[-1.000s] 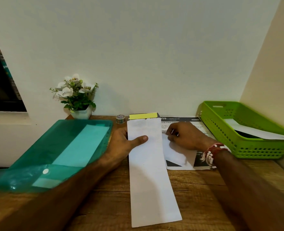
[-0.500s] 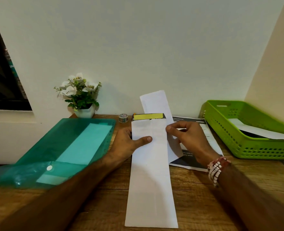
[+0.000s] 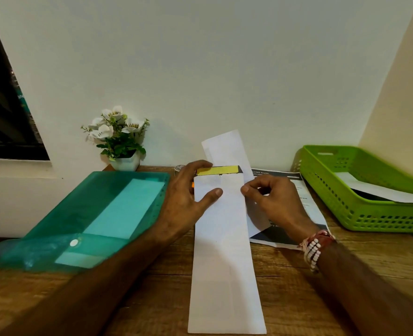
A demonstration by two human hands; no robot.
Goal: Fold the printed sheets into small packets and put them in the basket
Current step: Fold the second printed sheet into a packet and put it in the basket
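A long white sheet (image 3: 225,263), folded lengthwise into a narrow strip, lies on the wooden table with a yellow printed band at its far end. My left hand (image 3: 188,202) rests on its left edge near the top, thumb pressing the paper. My right hand (image 3: 271,197) pinches the right-hand flap (image 3: 227,149), which stands up tilted behind the strip. Another printed sheet (image 3: 305,204) lies flat under my right hand. The green basket (image 3: 322,180) sits at the right with a folded white paper (image 3: 380,190) inside.
A green transparent folder (image 3: 98,214) lies on the table's left side. A small white pot of white flowers (image 3: 120,141) and a small tape roll (image 3: 179,168) stand by the back wall. Walls close the back and right.
My right hand lifted the sheet's right flap off the printed sheet beneath and raised it upright. My left fingers slid up to the yellow band. The view moved closer.
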